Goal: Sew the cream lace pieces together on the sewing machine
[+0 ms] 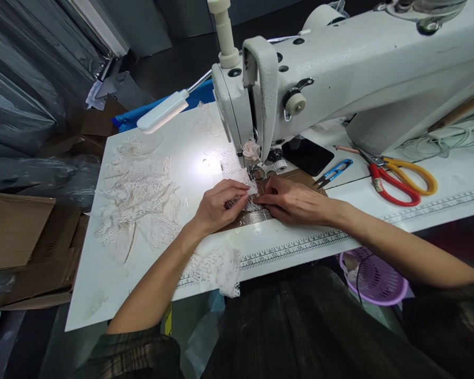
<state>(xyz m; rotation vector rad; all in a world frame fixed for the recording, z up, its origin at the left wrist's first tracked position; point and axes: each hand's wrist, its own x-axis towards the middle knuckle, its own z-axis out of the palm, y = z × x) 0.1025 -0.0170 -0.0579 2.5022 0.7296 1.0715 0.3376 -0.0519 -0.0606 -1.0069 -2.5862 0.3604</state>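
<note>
White lace [245, 184] lies under the needle area of a white sewing machine [324, 79]. My left hand [221, 204] pinches the lace's left side just in front of the presser foot. Close beside it, my right hand [290, 200] has its thumb and index finger closed on the lace's right edge. Beneath both hands is a brown plate [256, 217]. A pile of white lace pieces [142, 195] rests on the left of the table, and another lace piece [217, 268] hangs over the front edge.
Blue thread snips [334, 172], a dark phone [308, 155] and red-and-yellow-handled scissors [398, 179] lie right of the needle area. A lamp [164, 111] reaches over the table [90, 295]. Cardboard boxes [19, 231] stand left; a purple basket [379, 279] sits below the front edge.
</note>
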